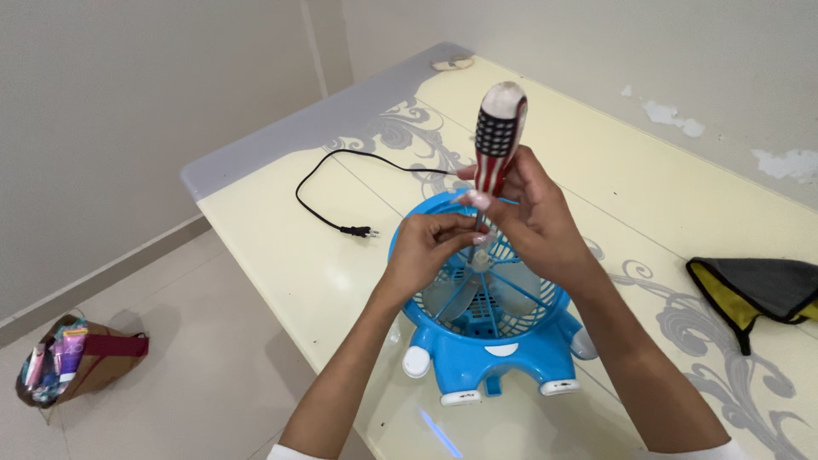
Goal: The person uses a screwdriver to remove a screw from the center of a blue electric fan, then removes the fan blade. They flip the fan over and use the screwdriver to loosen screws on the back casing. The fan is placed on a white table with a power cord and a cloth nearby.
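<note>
Pale yellow, scroll-patterned bench (281, 247) carries a small blue plastic fan (486, 328) lying grille-up, its black power cord (328, 192) trailing to the left. Over the grille, the right hand (532, 217) grips a screwdriver with a red, white and black handle (498, 136), held upright. The left hand (430, 247) pinches near the shaft's tip, apparently steadying it. A grey-and-yellow cloth (758, 290) lies well apart to the right.

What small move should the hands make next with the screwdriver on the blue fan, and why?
Probably turn the screwdriver: the right hand grips its handle upright, its tip sits at the hub of the blue fan, and the left hand steadies the shaft there.
</note>
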